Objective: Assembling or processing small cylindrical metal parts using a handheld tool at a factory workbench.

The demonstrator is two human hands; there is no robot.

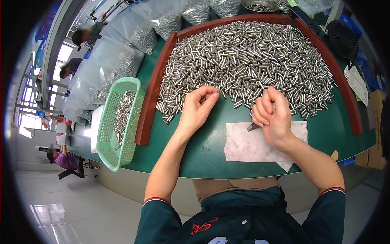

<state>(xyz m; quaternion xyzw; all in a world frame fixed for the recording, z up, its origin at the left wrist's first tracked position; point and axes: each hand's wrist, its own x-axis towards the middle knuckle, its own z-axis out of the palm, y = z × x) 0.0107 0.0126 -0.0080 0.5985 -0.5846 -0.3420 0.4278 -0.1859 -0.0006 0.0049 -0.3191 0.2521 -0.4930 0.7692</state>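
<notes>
A large heap of small shiny metal pins covers the far part of the green table. At the heap's near left edge, my left hand is closed in a pinch, fingertips beside the loose pins. Whatever it may hold is hidden. To the right, my right hand is closed in a fist above a smudged white cloth. Out of that fist, on its lower left side, sticks the dark grey flat tip of a tool; its other end is hidden by my fingers.
Reddish-brown wooden rails border the heap. A green plastic basket with more pins stands at left. Behind it are several clear bags of pins. A metal bowl and a black fan stand farther back. People sit at left.
</notes>
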